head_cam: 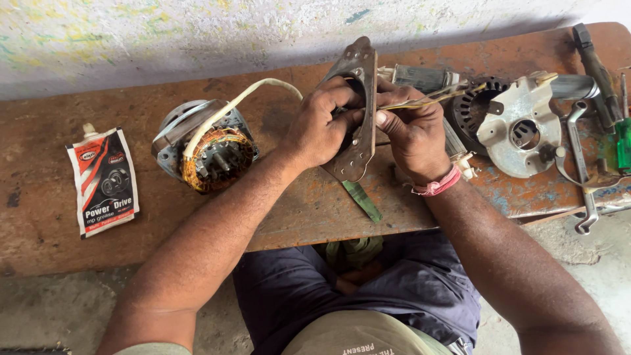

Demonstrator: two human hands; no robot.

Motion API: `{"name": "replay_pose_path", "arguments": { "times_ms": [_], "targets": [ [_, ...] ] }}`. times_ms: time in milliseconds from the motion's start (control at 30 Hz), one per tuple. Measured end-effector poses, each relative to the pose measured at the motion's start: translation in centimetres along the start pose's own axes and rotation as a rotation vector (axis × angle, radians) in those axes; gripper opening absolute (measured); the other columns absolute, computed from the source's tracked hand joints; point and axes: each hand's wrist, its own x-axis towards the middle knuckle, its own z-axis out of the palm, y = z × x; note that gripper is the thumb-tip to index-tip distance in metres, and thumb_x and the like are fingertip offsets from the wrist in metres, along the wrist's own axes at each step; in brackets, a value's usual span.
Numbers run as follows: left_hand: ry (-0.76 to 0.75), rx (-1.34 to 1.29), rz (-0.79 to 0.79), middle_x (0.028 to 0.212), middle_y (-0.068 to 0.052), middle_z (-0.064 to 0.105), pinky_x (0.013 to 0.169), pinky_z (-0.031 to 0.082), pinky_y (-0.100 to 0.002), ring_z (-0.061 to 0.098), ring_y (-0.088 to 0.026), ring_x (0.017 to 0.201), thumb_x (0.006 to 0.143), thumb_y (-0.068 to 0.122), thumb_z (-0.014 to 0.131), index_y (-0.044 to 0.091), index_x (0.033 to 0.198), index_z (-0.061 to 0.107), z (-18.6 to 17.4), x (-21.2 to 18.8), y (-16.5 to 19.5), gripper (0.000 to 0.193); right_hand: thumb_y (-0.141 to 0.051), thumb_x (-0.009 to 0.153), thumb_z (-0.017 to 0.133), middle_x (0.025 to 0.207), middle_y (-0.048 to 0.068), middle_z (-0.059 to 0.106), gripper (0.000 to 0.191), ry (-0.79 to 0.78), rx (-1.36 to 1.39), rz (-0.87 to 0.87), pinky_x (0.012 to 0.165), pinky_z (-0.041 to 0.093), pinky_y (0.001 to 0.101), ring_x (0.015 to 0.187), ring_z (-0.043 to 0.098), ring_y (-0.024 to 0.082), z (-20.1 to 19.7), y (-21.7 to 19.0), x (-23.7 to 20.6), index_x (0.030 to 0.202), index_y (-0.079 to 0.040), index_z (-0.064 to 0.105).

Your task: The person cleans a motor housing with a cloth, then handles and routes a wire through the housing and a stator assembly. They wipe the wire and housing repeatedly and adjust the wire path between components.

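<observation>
A worn wooden bench [79, 250], its top stained rust-brown with scraps of blue paint near the right end, runs the whole width below a pale, speckled wall [164, 33]; bare grey floor shows under its front edge, where the person's knees in dark cloth sit. Toward the left of the bench lies a stator [209, 150] with copper windings in a grey housing, and a white cable [236, 102] arcs from it toward the middle. Near the right end rests a pale end cover [522, 125], touching a dark ringed part behind it. Over the middle, near the front edge, the left hand [321, 125] is closed around the edge of a grey metal plate [358, 72] held upright on its edge, fingers curled through its hole. The right hand [414, 135], with a pink band at the wrist, grips the plate's other side, pinching thin yellow wires [434, 98] against it; both hands hide the plate's middle. By the left end lies a red, white and black grease pouch [103, 181]. Along the right edge lie a bent spanner [582, 164], a dark tool handle [595, 66] by the back corner, and a green screwdriver [623, 141]. A green strip [363, 200] lies just under the plate.
</observation>
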Motion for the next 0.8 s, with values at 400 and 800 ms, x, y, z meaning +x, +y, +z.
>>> {"name": "replay_pose_path", "arguments": {
  "times_ms": [400, 800],
  "targets": [
    [-0.063, -0.263, -0.022, 0.122, -0.005, 0.069, 0.106, 0.052, -0.045, 0.066, -0.022, 0.120, 0.095, 0.021, 0.074, 0.007, 0.113, 0.075, -0.5, 0.1, -0.6, 0.023, -0.004, 0.099, 0.077, 0.136, 0.014, 0.069, 0.018, -0.093, 0.029, 0.081, 0.120, 0.049, 0.0409, 0.133, 0.063, 0.021, -0.2, -0.7, 0.0, 0.117, -0.002, 0.072],
    [-0.178, -0.176, -0.154, 0.111, -0.005, 0.073, 0.096, 0.062, -0.040, 0.073, -0.020, 0.107, 0.101, 0.023, 0.070, 0.008, 0.111, 0.071, -1.1, -0.3, -2.0, 0.018, -0.005, 0.093, 0.082, 0.140, 0.013, 0.065, 0.026, -0.113, -0.004, 0.128, 0.110, 0.054, 0.0405, 0.124, 0.066, 0.022, 0.1, -1.2, 0.0, 0.116, -0.003, 0.070]
  ]
}}
